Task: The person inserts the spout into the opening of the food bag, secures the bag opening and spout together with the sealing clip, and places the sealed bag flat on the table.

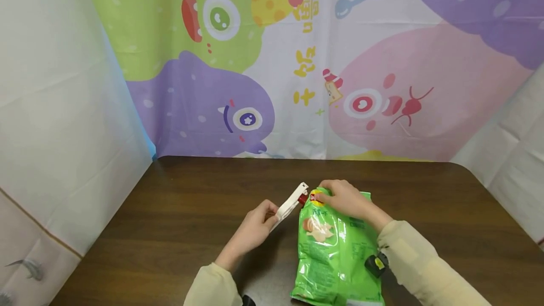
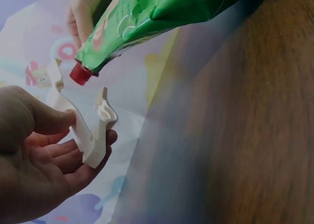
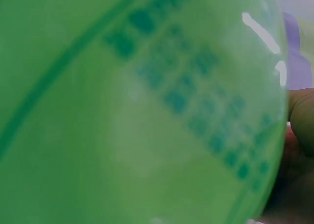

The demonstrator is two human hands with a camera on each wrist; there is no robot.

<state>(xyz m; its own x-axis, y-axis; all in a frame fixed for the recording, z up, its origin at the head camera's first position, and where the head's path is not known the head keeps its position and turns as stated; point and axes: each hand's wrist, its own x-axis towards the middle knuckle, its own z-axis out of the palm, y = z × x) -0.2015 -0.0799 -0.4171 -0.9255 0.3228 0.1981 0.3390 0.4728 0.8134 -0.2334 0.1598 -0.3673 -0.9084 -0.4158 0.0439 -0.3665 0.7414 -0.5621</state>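
A green snack bag (image 1: 327, 254), glossy and printed, leans upright on the table in the head view. My right hand (image 1: 346, 198) grips its top edge, thumb in front on a red and yellow logo. At the bag's upper left corner a small red ribbed piece (image 2: 80, 74) sticks out. My left hand (image 1: 252, 225) pinches a white plastic bag clip (image 2: 81, 123) between thumb and fingers. In the left wrist view the clip's two arms spread in a V, pointing at the red piece and apart from it. Green film fills most of the right wrist view and hides much of my right hand (image 3: 300, 121).
The brown wooden table (image 1: 170, 230) extends under both hands. Behind it hangs a cloth (image 1: 297, 122) with cartoon figures, and white cloth walls (image 1: 72, 107) stand at the sides. A black wrist camera (image 1: 376, 264) overlaps the bag's right side.
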